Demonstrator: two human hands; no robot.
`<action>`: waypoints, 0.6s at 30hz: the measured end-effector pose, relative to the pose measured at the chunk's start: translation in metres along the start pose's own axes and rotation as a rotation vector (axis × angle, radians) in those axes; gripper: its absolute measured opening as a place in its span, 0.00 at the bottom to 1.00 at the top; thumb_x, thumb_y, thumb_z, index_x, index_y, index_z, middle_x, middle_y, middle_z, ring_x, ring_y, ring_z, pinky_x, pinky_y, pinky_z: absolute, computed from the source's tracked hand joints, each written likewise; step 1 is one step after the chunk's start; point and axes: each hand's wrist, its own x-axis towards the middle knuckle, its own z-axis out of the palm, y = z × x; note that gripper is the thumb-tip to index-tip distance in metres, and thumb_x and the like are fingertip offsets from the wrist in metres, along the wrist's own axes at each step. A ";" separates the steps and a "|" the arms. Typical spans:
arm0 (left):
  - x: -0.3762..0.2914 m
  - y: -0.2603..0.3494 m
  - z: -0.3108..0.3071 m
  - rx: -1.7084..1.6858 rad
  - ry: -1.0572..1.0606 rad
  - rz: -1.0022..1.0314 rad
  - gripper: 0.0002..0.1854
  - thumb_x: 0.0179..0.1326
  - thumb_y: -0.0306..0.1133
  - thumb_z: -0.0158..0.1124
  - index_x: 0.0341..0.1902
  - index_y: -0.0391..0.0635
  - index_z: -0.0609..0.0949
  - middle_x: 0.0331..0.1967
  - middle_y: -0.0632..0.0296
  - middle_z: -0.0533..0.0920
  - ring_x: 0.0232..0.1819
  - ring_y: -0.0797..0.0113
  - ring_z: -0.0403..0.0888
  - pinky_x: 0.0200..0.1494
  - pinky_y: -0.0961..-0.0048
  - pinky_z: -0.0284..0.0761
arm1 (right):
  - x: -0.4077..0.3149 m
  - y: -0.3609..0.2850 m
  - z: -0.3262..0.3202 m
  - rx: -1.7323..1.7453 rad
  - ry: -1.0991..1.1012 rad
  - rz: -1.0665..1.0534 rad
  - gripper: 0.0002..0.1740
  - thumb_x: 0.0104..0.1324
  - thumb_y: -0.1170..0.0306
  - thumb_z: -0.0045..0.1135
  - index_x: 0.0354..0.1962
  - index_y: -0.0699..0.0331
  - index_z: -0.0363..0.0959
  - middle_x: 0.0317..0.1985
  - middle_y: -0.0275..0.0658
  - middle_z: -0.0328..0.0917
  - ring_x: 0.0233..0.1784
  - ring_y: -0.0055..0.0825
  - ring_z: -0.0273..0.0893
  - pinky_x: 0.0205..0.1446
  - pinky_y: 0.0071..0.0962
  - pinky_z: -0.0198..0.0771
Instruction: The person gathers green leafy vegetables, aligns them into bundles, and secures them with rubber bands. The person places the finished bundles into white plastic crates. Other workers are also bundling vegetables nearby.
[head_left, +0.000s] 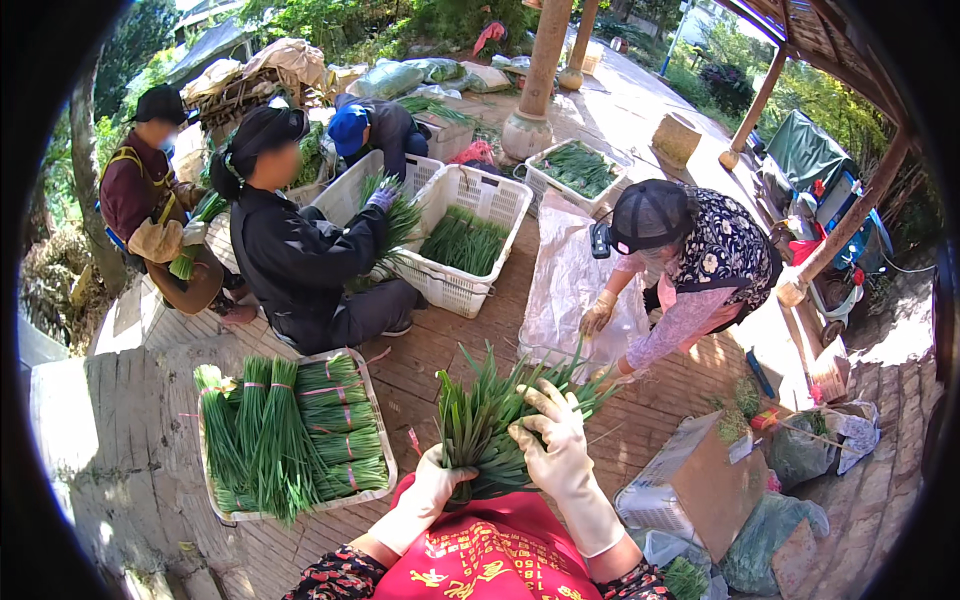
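A loose bunch of long flat green leaves, like Chinese chives (487, 427), stands fanned out above the red apron (499, 536). My left hand (431, 484), in a cream rubber glove, grips the bunch low on its left side. My right hand (553, 439), gloved alike, is at the right of the bunch with its fingers spread and bent against the leaves; whether it pinches any cannot be told. To the left, a white plastic crate (390, 450) holds many tied green bundles (277, 427) with pink bands.
Across from me, a person in a black cap (697, 240) bends over a pale woven sheet (559, 277). Several others sit at the upper left by white crates of greens (510, 217). At the lower right lie a cardboard box (712, 472) and plastic bags (772, 540).
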 end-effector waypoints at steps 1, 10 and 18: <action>0.000 -0.001 -0.003 0.009 0.010 -0.007 0.22 0.44 0.11 0.66 0.46 0.38 0.82 0.40 0.63 0.86 0.40 0.71 0.82 0.49 0.74 0.75 | 0.000 0.000 -0.006 -0.022 -0.035 -0.025 0.07 0.50 0.72 0.66 0.27 0.65 0.78 0.52 0.41 0.79 0.65 0.47 0.67 0.69 0.56 0.50; 0.004 -0.005 -0.012 0.056 -0.015 0.031 0.22 0.46 0.12 0.67 0.47 0.40 0.82 0.41 0.64 0.86 0.42 0.73 0.82 0.51 0.75 0.75 | -0.011 -0.004 -0.070 -0.297 -0.354 -0.169 0.07 0.47 0.73 0.63 0.26 0.59 0.75 0.53 0.37 0.78 0.66 0.43 0.66 0.69 0.69 0.43; 0.010 -0.015 -0.014 -0.010 -0.005 -0.062 0.22 0.44 0.12 0.68 0.46 0.41 0.83 0.40 0.64 0.86 0.41 0.74 0.82 0.50 0.75 0.76 | -0.004 0.001 -0.094 -0.649 0.005 -0.099 0.06 0.52 0.72 0.62 0.31 0.59 0.78 0.54 0.39 0.77 0.64 0.41 0.68 0.72 0.57 0.47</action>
